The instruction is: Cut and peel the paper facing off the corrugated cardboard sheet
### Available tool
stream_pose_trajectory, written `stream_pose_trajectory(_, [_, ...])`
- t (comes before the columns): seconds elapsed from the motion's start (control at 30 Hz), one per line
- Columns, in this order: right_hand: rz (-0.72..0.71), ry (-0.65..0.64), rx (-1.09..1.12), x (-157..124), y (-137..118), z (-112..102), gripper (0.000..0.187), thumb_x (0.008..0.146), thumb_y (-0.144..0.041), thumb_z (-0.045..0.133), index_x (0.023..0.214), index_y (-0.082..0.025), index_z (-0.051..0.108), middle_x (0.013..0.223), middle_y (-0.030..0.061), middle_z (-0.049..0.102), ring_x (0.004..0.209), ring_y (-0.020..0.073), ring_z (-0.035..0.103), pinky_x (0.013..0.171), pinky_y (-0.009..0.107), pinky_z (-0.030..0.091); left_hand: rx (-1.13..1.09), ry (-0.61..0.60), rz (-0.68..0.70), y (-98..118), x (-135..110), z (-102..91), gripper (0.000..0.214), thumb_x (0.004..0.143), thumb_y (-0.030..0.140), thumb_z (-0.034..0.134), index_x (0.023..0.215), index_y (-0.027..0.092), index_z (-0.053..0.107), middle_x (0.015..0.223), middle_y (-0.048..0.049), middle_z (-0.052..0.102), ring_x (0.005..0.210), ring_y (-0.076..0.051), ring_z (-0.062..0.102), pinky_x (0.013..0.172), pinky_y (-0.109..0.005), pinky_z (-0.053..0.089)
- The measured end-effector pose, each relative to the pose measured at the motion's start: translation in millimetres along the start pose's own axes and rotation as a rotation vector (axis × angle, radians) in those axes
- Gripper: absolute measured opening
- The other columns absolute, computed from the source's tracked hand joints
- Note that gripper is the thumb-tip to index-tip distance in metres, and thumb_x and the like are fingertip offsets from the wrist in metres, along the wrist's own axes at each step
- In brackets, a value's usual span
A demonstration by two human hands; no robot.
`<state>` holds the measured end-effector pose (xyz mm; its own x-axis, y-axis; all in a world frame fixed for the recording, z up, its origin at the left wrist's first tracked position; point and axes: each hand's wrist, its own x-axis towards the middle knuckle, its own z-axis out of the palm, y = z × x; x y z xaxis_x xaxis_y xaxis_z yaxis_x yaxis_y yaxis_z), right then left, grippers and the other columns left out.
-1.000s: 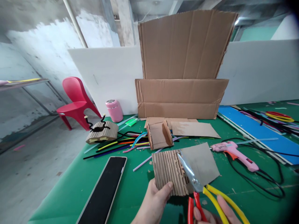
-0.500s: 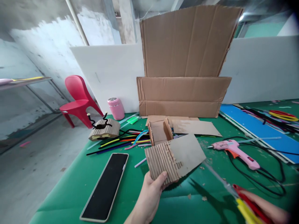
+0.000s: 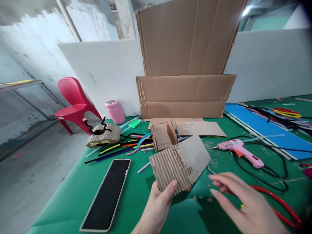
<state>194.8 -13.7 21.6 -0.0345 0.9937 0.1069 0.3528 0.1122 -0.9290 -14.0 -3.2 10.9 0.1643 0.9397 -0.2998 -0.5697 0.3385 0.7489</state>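
My left hand (image 3: 158, 204) grips a piece of cardboard (image 3: 168, 167) at its lower edge, thumb on top. One part of the cardboard shows bare corrugated ridges; the far part still has smooth grey-brown paper, with a ragged tear between them. To the right, my right hand (image 3: 243, 203) hovers with thumb and fingers apart and nothing between them. Below and beside it lie scissors with a red handle (image 3: 284, 204), largely hidden by that hand. A small open cardboard box (image 3: 164, 135) stands just beyond the held piece.
A pink glue gun (image 3: 240, 151) with a black cord lies at right. A phone (image 3: 107, 195) lies at left. Behind are pipe cleaners (image 3: 117, 150), a ridged cardboard piece with black stalks (image 3: 104, 135), a pink canister (image 3: 115, 112) and a tall cardboard panel (image 3: 190, 42).
My right hand has let go of the scissors, which now lie on the table, and has moved left toward the cardboard. My left hand keeps its grip. The view has shifted slightly.
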Motion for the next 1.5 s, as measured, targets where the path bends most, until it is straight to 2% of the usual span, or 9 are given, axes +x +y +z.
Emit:
stream_pose_trajectory(0.1, [-0.284,-0.103,-0.303,17,-24,43,0.020,0.075,-0.022,0.052,0.094,-0.021,0.054,0.087,0.0044,0.054,0.072,0.0146,0.052,0.066,0.025,0.042,-0.021,-0.018,0.012,1,-2,3.2,0.015,0.071,0.014,0.056,0.085,0.012,0.062,0.083,-0.0072,0.069,0.081,-0.021,0.062,0.079,-0.033,0.043])
stream_pose_trajectory(0.23, [-0.295,-0.051,-0.365,31,-27,67,0.012,0.079,-0.026,0.045,0.088,-0.018,0.050,0.079,0.0034,0.051,0.070,0.0139,0.050,0.062,0.025,0.042,-0.072,0.049,0.015,-1,0,0.6,0.022,0.066,0.013,0.062,0.088,0.014,0.064,0.086,-0.0066,0.069,0.087,-0.021,0.060,0.084,-0.035,0.041])
stream_pose_trajectory(0.43, [-0.246,0.027,-0.362,35,-25,70,0.010,0.079,-0.028,0.045,0.075,-0.020,0.049,0.071,-0.0002,0.050,0.062,0.0116,0.049,0.056,0.023,0.040,0.019,0.008,0.034,-5,4,-6.8,0.021,0.067,0.017,0.062,0.088,0.013,0.064,0.085,-0.0091,0.068,0.079,-0.022,0.060,0.076,-0.036,0.044])
stream_pose_trajectory(0.7, [-0.296,-0.030,-0.473,37,-24,75,0.015,0.084,-0.026,0.033,0.072,-0.020,0.040,0.069,0.0016,0.047,0.064,0.0164,0.048,0.056,0.029,0.038,0.078,0.067,0.078,-10,1,-8.8,0.018,0.067,0.015,0.061,0.085,0.013,0.062,0.083,-0.0074,0.067,0.076,-0.019,0.058,0.075,-0.034,0.043])
stream_pose_trajectory(0.83, [-0.241,-0.091,-0.270,32,-19,72,0.015,0.085,-0.025,0.030,0.074,-0.021,0.038,0.069,0.0004,0.045,0.062,0.0139,0.048,0.052,0.025,0.039,-0.020,0.103,0.053,-6,1,-2.8,0.016,0.068,0.012,0.059,0.084,0.012,0.062,0.082,-0.0076,0.068,0.075,-0.019,0.060,0.075,-0.034,0.044])
stream_pose_trajectory(0.93, [-0.235,0.008,-0.191,30,-18,68,0.010,0.085,-0.025,0.034,0.080,-0.021,0.042,0.070,-0.0003,0.045,0.061,0.0125,0.047,0.053,0.023,0.041,-0.042,0.025,0.036,0,0,3.4,0.016,0.072,0.014,0.055,0.085,0.009,0.062,0.082,-0.0106,0.068,0.066,-0.019,0.062,0.068,-0.035,0.046])
stream_pose_trajectory(1.0, [-0.303,0.090,-0.225,31,-18,68,0.008,0.083,-0.024,0.040,0.086,-0.020,0.045,0.072,0.0004,0.046,0.063,0.0128,0.048,0.055,0.024,0.042,-0.052,0.018,0.038,0,0,4.7,0.016,0.072,0.013,0.055,0.086,0.008,0.062,0.083,-0.0118,0.068,0.068,-0.020,0.063,0.068,-0.035,0.047])
stream_pose_trajectory(1.1, [-0.374,0.071,-0.288,33,-20,71,0.010,0.081,-0.024,0.042,0.088,-0.020,0.049,0.071,0.0012,0.046,0.062,0.0132,0.048,0.056,0.025,0.043,-0.095,0.090,0.038,-4,1,1.8,0.018,0.067,0.012,0.061,0.085,0.010,0.062,0.085,-0.0100,0.068,0.080,-0.021,0.061,0.076,-0.035,0.044])
stream_pose_trajectory(1.5, [-0.308,0.012,-0.454,45,-24,76,0.017,0.084,-0.028,0.036,0.070,-0.020,0.043,0.067,0.0001,0.046,0.062,0.0137,0.048,0.055,0.026,0.037,0.169,0.076,0.072,-12,1,-10.9,0.020,0.065,0.020,0.064,0.083,0.012,0.060,0.079,-0.0070,0.066,0.076,-0.021,0.059,0.073,-0.036,0.045])
